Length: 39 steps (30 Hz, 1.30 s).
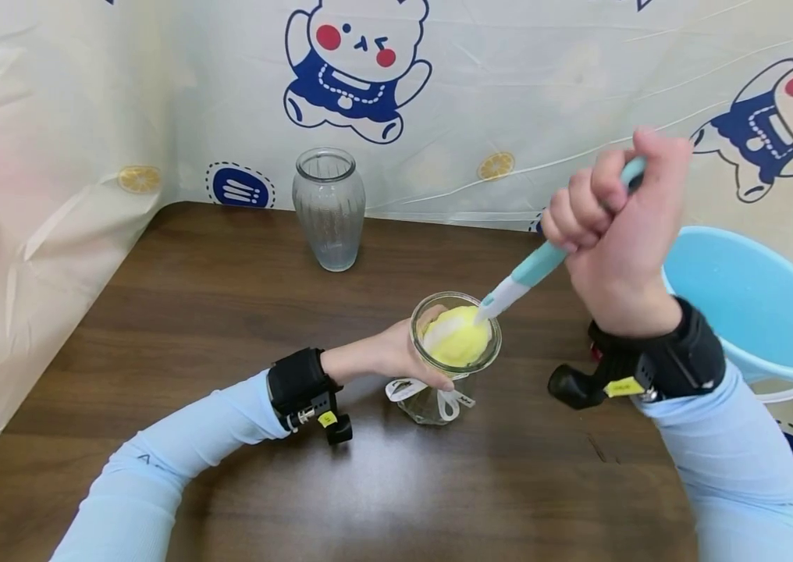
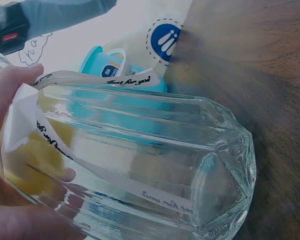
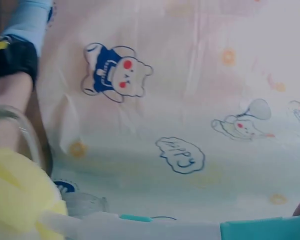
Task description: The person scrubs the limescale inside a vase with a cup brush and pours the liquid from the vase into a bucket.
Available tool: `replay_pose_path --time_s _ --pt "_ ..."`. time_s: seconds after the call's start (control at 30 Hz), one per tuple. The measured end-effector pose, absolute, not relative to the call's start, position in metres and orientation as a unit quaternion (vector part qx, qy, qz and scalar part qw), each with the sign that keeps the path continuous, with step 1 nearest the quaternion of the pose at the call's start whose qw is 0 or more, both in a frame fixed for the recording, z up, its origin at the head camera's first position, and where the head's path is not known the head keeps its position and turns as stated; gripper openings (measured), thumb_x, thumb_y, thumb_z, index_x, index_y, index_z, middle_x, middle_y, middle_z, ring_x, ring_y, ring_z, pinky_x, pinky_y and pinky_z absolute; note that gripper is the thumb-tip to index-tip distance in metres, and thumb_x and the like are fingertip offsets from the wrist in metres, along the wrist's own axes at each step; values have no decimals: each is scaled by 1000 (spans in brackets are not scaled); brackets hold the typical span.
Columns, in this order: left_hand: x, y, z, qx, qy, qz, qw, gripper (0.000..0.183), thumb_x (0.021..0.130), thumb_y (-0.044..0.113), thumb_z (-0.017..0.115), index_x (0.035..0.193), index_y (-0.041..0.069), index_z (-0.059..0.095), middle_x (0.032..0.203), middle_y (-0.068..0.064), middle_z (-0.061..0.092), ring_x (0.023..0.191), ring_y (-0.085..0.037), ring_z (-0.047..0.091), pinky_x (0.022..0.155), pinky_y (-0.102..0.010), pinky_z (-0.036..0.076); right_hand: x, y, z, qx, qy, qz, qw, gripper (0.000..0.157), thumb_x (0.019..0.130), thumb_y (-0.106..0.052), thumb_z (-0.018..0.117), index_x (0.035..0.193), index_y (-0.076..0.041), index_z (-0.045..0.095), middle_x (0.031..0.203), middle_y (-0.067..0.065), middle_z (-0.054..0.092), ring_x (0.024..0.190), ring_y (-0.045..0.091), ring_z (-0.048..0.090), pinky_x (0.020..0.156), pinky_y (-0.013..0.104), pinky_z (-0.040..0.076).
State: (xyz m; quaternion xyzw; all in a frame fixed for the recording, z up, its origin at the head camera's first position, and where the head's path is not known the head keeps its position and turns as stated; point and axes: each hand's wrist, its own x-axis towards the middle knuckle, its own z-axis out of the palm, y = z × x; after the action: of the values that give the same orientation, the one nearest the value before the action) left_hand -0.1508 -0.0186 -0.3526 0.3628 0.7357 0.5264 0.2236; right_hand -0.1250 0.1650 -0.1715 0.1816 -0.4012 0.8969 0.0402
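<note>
My left hand (image 1: 396,355) grips a clear glass vase (image 1: 432,406) around its neck. A white ribbon (image 2: 115,175) with black lettering is tied below the rim; its bow shows in the head view. Inside the mouth sits a yellow and white sponge head (image 1: 460,337), seen through the glass in the left wrist view. It belongs to a bottle brush (image 1: 533,269) with a white and teal handle, which slants up to the right. My right hand (image 1: 621,211) holds the upper handle in curled fingers, thumb near its top end.
A second clear glass vase (image 1: 329,211) stands at the back of the brown wooden table (image 1: 214,281). To the right is a light blue bucket (image 1: 755,297), partly behind the right wrist. A printed curtain (image 1: 509,94) hangs behind the table.
</note>
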Motion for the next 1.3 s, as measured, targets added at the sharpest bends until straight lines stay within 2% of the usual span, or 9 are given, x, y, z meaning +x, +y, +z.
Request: replay_pose_path --time_s 0.17,0.3,0.57,0.8,1.0,1.2,1.3 --pt "-150 -19 -351 354 728 540 231 85 60 5 82 129 2 33 116 -9 49 103 -16 48 92 -29 38 -145 161 -156 149 -416 897 4 49 97 -27 27 52 -11 19 42 -2 18 32 10 20 38 23 10" --pt "-148 -19 -351 350 724 547 231 81 60 4 82 126 3 35 114 -9 52 101 -15 50 91 -28 40 -157 154 -158 124 -451 884 -22 54 98 -29 29 48 -10 24 43 -2 16 32 10 18 39 22 8" --pt "-150 -18 -353 374 729 531 217 70 60 6 83 115 5 40 108 -8 51 96 -14 50 87 -27 41 -168 149 -188 121 -472 869 -86 55 99 -30 23 48 -12 26 44 -2 15 37 11 13 40 23 9" --pt "-152 -18 -353 374 740 517 214 72 60 10 83 117 7 40 118 -7 46 104 -15 44 93 -32 36 -165 140 -214 122 -521 838 -106 53 99 -31 21 49 -14 28 42 -4 21 39 13 14 42 26 11" --pt "-151 -19 -351 377 743 514 204 77 60 11 83 122 5 38 118 -9 47 107 -18 43 94 -35 36 -161 134 -233 126 -579 794 -134 50 100 -30 21 54 -12 29 46 -2 24 41 15 21 42 24 22" --pt "-150 -21 -350 370 747 508 215 82 61 11 83 127 4 34 125 -12 43 113 -20 40 98 -41 33 -165 133 -226 108 -586 790 -148 50 100 -31 23 55 -11 30 47 -2 25 41 14 24 43 25 24" --pt "-150 -20 -349 366 745 511 223 82 62 11 82 127 4 33 128 -12 40 113 -20 39 98 -40 33 -170 133 -213 94 -583 792 -153 50 99 -32 25 54 -12 30 46 -2 25 41 14 23 43 26 22"
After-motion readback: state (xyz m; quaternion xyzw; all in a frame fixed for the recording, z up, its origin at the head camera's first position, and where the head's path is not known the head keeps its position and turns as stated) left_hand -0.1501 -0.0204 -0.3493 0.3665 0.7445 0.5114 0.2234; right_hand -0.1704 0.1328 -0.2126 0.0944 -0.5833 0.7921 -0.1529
